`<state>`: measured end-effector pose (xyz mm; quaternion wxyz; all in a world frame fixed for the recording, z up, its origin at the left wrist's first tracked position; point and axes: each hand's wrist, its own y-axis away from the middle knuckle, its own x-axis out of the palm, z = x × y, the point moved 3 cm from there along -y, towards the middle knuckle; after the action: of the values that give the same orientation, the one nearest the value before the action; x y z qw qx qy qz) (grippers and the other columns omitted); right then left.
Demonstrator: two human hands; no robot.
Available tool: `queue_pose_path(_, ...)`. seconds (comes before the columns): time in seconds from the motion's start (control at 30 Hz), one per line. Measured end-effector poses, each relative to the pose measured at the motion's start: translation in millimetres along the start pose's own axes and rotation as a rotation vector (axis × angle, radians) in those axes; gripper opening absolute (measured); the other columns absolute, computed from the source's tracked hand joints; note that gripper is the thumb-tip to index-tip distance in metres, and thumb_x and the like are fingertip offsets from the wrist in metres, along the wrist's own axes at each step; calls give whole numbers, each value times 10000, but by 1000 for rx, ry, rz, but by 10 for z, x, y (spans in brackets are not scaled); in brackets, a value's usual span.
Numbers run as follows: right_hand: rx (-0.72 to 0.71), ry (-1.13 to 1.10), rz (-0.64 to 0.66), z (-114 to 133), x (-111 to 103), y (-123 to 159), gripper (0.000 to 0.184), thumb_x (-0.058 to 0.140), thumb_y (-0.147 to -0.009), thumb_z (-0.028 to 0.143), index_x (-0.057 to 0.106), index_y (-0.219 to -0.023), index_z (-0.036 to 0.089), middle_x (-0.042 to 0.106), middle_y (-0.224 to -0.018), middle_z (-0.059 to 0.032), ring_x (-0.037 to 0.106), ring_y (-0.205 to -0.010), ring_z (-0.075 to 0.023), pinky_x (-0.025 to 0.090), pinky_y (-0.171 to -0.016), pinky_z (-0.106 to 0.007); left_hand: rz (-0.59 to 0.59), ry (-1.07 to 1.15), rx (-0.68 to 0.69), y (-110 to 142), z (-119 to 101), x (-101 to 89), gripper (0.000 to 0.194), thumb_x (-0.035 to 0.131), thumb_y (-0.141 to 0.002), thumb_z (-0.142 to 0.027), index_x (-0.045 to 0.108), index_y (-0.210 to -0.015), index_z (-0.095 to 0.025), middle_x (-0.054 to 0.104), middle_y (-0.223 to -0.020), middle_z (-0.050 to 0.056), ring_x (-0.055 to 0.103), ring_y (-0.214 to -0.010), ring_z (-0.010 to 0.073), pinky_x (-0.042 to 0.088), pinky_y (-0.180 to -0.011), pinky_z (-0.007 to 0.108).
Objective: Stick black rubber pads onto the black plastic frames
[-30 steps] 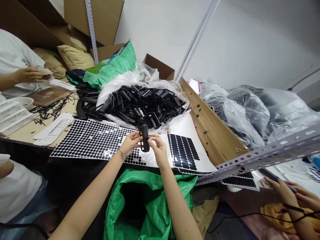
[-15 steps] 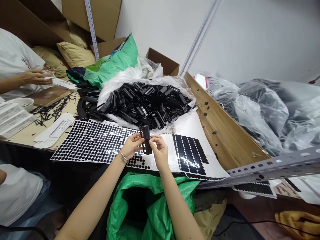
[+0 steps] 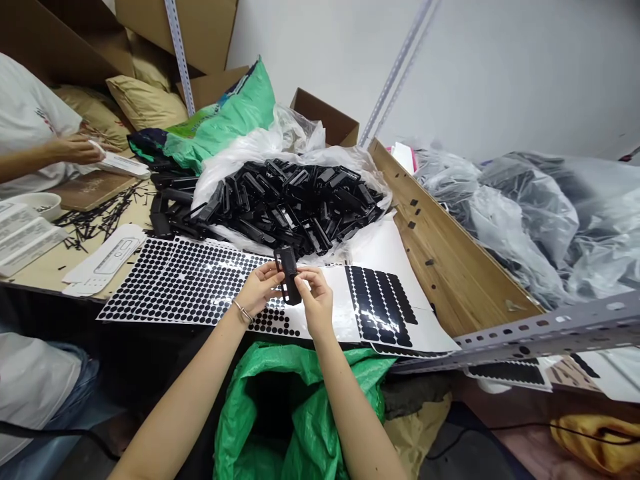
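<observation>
Between my two hands is a black plastic part [image 3: 289, 275], a long narrow piece with a slotted side, held nearly upright. My left hand [image 3: 260, 288] pinches its left edge between thumb and fingers. On the other side, my right hand [image 3: 316, 298] grips it, thumb against its face. Both hands are above a white sheet of round black stickers [image 3: 200, 280], where some rows near the front are gone. To the right lies a sheet of larger black stickers [image 3: 377, 307]. Behind the hands, many similar black parts [image 3: 280, 200] are heaped in a clear plastic bag [image 3: 240, 150].
A green woven sack [image 3: 250, 427] gapes below the table edge. At left, a co-worker's hand [image 3: 80, 149] holds a white piece near a bowl [image 3: 37, 203] and scattered black sticks [image 3: 107, 217]. A metal shelf rail [image 3: 550, 333] and wooden board [image 3: 450, 267] border the right.
The black part has turned slightly, showing more of its broad face, while both hands keep hold of it. At left, the co-worker's hand has shifted. The view has moved a little.
</observation>
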<state>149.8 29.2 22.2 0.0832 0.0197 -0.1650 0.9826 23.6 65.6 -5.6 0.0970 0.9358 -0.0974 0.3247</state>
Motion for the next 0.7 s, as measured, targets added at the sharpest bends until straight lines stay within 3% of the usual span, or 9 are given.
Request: queue_pose_path(0.7,25,-40,-74,3,-13,40,92,694,-758,288,656,-730,209,566,-846,-19,573,-845,-168,527,-704,-301,-4,24,-25,48,6,53,459,921,-443,-323,639,-768,-164,702,-706,-10,648,-616,127,573,-535,252)
